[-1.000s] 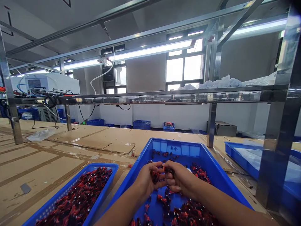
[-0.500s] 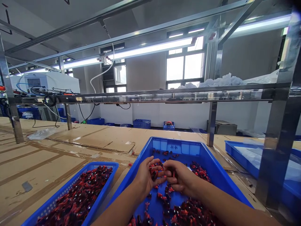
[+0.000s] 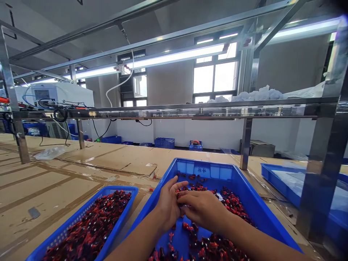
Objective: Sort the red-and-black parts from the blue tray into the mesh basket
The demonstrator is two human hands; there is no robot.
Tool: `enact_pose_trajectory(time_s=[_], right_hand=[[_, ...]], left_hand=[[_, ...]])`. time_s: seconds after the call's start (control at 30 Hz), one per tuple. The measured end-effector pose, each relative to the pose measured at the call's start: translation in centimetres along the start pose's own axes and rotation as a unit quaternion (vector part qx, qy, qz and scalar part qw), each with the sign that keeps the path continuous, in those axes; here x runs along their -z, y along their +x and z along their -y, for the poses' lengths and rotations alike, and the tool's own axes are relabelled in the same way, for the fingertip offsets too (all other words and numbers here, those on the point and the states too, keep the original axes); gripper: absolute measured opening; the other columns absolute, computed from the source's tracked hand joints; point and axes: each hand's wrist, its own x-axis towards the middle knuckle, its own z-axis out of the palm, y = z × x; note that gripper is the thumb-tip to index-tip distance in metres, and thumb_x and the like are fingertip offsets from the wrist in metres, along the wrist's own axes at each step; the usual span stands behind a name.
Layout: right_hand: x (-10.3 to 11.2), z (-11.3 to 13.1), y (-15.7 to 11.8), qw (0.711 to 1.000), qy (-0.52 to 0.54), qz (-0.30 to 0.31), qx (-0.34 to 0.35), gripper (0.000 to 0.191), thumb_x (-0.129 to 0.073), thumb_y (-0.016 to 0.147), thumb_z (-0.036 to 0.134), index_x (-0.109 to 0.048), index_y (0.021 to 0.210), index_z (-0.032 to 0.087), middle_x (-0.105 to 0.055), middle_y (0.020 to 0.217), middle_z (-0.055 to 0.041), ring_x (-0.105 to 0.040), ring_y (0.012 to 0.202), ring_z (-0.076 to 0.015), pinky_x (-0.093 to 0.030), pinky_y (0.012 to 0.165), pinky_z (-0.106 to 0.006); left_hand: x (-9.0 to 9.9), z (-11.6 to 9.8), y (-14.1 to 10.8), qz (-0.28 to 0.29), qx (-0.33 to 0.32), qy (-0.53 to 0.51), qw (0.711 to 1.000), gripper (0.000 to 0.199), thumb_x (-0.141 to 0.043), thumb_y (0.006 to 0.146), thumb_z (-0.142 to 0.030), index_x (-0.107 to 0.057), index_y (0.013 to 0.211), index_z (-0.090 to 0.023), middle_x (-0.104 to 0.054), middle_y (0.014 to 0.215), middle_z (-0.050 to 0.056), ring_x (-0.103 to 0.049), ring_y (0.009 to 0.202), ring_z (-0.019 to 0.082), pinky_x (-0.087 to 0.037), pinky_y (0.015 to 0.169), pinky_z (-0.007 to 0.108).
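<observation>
Both hands are above a large blue tray (image 3: 268,214) that has dark red and black glossy pieces (image 3: 217,248) scattered on its floor. My left hand (image 3: 169,203) is palm up, its fingers curved around something mostly hidden. Over its palm lies my right hand (image 3: 202,208), back upward, with bent fingertips touching the left palm and fingers; what it pinches, if anything, is hidden. To the left stands a smaller blue basket (image 3: 132,197) heaped with similar red and black pieces (image 3: 95,221).
A metal shelf (image 3: 168,111) crosses above the cardboard-covered table (image 3: 114,156), on posts (image 3: 246,143) behind the tray and a thick post (image 3: 317,174) at right. Another blue tray (image 3: 285,192) with white plastic lies beyond it. A clear bag (image 3: 51,153) rests at left.
My right hand has moved left and turned its back upward, now covering the left palm. The red pieces seen between the hands before are now mostly hidden.
</observation>
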Motion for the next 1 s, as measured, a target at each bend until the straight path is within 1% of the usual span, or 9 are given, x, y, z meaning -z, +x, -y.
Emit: enact_pose_trajectory(time_s=[0.23, 0.47, 0.53, 0.63, 0.7, 0.77, 0.9, 0.93, 1.0], right_hand=[[0.6, 0.9, 0.0, 0.989, 0.107, -0.098, 0.005, 0.023, -0.056, 0.089, 0.020, -0.070, 0.105, 0.027, -0.072, 0.080, -0.0031, -0.063, 0.069, -0.0162, -0.045, 0.066, -0.026], [1.6, 1.9, 0.3, 0.944, 0.265, -0.137, -0.141, 0.014, -0.068, 0.077, 0.025, -0.072, 0.090, 0.024, -0.047, 0.053, 0.0044, -0.037, 0.047, -0.0107, -0.033, 0.049, -0.024], [1.7, 1.6, 0.4, 0.863, 0.432, -0.140, -0.222, 0.009, -0.063, 0.077, 0.029, -0.065, 0.081, 0.022, -0.036, 0.051, 0.0071, -0.028, 0.044, -0.0090, -0.025, 0.041, -0.021], [1.4, 0.6, 0.5, 0.656, 0.681, -0.118, -0.302, 0.018, -0.051, 0.078, 0.039, -0.051, 0.072, 0.022, -0.036, 0.057, 0.0056, -0.027, 0.043, -0.0091, -0.016, 0.032, -0.019], [1.0, 0.0, 0.5, 0.594, 0.733, -0.087, -0.320, 0.019, -0.048, 0.077, 0.040, -0.050, 0.074, 0.021, -0.044, 0.064, 0.0030, -0.032, 0.044, -0.0095, -0.015, 0.031, -0.018], [0.7, -0.2, 0.5, 0.640, 0.693, -0.061, -0.327, 0.019, -0.048, 0.078, 0.039, -0.052, 0.077, 0.021, -0.048, 0.067, 0.0023, -0.033, 0.043, -0.0088, -0.016, 0.031, -0.018], [0.8, 0.8, 0.4, 0.920, 0.352, -0.025, -0.168, 0.013, -0.061, 0.078, 0.031, -0.065, 0.088, 0.022, -0.058, 0.065, 0.0014, -0.047, 0.052, -0.0118, -0.035, 0.047, -0.022], [1.0, 1.1, 0.4, 0.964, 0.248, -0.008, -0.099, 0.017, -0.063, 0.079, 0.027, -0.067, 0.095, 0.024, -0.064, 0.072, -0.0005, -0.055, 0.062, -0.0146, -0.039, 0.055, -0.023], [1.2, 1.5, 0.2, 0.995, 0.097, 0.027, -0.002, 0.029, -0.062, 0.082, 0.022, -0.066, 0.109, 0.029, -0.071, 0.092, -0.0033, -0.062, 0.081, -0.0190, -0.041, 0.065, -0.025]], left_hand=[[0.3, 0.1, 0.5, -0.049, 0.019, -0.017, 0.998, 0.047, -0.049, 0.068, -0.018, -0.056, 0.114, -0.013, -0.059, 0.072, 0.003, -0.053, 0.052, 0.014, -0.038, 0.049, 0.024], [0.3, -0.3, 0.4, -0.052, 0.015, -0.036, 0.998, 0.033, -0.045, 0.081, -0.036, -0.057, 0.100, -0.012, -0.048, 0.058, -0.001, -0.039, 0.041, 0.011, -0.029, 0.041, 0.021], [0.3, -0.4, 0.4, -0.042, 0.010, -0.050, 0.998, 0.033, -0.045, 0.084, -0.040, -0.056, 0.100, -0.012, -0.046, 0.058, -0.001, -0.038, 0.042, 0.010, -0.028, 0.041, 0.020], [0.3, -0.5, 0.3, -0.032, 0.012, -0.073, 0.997, 0.037, -0.047, 0.085, -0.044, -0.054, 0.103, -0.012, -0.046, 0.060, -0.001, -0.037, 0.044, 0.010, -0.029, 0.043, 0.020], [0.2, -0.5, 0.2, -0.035, 0.015, -0.081, 0.996, 0.040, -0.047, 0.085, -0.045, -0.053, 0.105, -0.011, -0.047, 0.062, 0.000, -0.037, 0.045, 0.010, -0.029, 0.043, 0.020], [0.2, -0.6, 0.2, -0.036, 0.018, -0.092, 0.995, 0.041, -0.047, 0.086, -0.045, -0.052, 0.107, -0.011, -0.049, 0.063, 0.001, -0.038, 0.045, 0.010, -0.029, 0.043, 0.020], [0.4, -1.0, 0.1, -0.036, 0.044, -0.092, 0.994, 0.046, -0.046, 0.085, -0.049, -0.052, 0.110, -0.012, -0.050, 0.064, 0.002, -0.043, 0.046, 0.012, -0.033, 0.043, 0.021], [0.5, -1.1, 0.1, -0.028, 0.057, -0.090, 0.994, 0.047, -0.046, 0.084, -0.050, -0.052, 0.110, -0.012, -0.051, 0.065, 0.002, -0.045, 0.046, 0.013, -0.035, 0.044, 0.022], [0.6, -1.4, -0.1, -0.004, 0.084, -0.084, 0.993, 0.047, -0.046, 0.084, -0.051, -0.053, 0.109, -0.011, -0.052, 0.066, 0.003, -0.046, 0.046, 0.013, -0.037, 0.045, 0.022]])
